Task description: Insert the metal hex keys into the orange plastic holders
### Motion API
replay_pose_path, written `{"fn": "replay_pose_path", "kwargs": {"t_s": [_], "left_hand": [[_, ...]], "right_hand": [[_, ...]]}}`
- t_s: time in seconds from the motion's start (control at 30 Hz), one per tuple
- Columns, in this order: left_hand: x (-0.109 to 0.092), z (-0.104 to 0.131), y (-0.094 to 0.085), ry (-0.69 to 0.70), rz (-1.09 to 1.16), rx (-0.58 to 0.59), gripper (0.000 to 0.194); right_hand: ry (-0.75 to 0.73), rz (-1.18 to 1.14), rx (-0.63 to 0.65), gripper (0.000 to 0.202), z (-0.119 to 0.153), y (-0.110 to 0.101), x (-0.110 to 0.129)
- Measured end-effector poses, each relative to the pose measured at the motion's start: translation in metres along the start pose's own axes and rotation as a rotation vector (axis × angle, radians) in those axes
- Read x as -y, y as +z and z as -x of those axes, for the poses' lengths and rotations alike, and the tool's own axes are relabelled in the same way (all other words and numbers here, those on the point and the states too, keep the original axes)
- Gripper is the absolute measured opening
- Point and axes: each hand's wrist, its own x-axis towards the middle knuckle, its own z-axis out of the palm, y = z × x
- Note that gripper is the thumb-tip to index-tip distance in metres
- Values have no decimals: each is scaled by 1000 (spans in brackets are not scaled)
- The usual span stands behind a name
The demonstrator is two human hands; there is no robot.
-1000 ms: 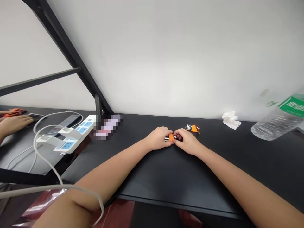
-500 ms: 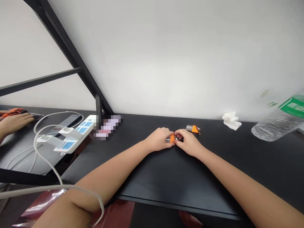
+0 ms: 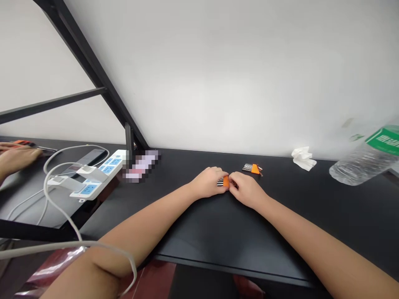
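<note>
My left hand (image 3: 208,182) and my right hand (image 3: 247,189) meet on the black table (image 3: 224,232), both pinching a small orange holder with several silvery hex keys (image 3: 223,181). The fingers hide most of it. A second orange hex key set (image 3: 253,168) lies on the table just behind my right hand, apart from it.
A crumpled white tissue (image 3: 303,158) and a plastic bottle with a green label (image 3: 364,155) lie at the right by the wall. At left sit a white power strip with plugs and cables (image 3: 93,176) and a black slanted frame (image 3: 93,70). Another person's hand (image 3: 15,157) rests far left.
My right hand has closed in over the orange holder, covering more of it. The other person's hand at far left has shifted slightly left.
</note>
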Motion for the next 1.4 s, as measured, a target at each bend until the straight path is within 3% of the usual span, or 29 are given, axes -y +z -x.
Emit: {"fn": "replay_pose_path", "kwargs": {"t_s": [0.27, 0.47, 0.9, 1.0, 1.23, 1.4], "left_hand": [[-2, 1, -1, 4, -51, -1, 35], [0, 2, 0, -35, -54, 4, 42], [7, 4, -5, -48, -47, 25, 35], [8, 4, -5, -41, -53, 28, 34], [10, 4, -4, -9, -30, 31, 36], [11, 4, -5, -13, -11, 44, 33]], "right_hand": [[24, 158, -29, 15, 2, -3, 3], [125, 251, -26, 12, 4, -6, 4], [343, 210, -40, 17, 6, -14, -4], [272, 141, -75, 10, 8, -15, -11], [-20, 110, -36, 23, 1, -12, -19], [-49, 18, 32, 27, -3, -8, -26]]}}
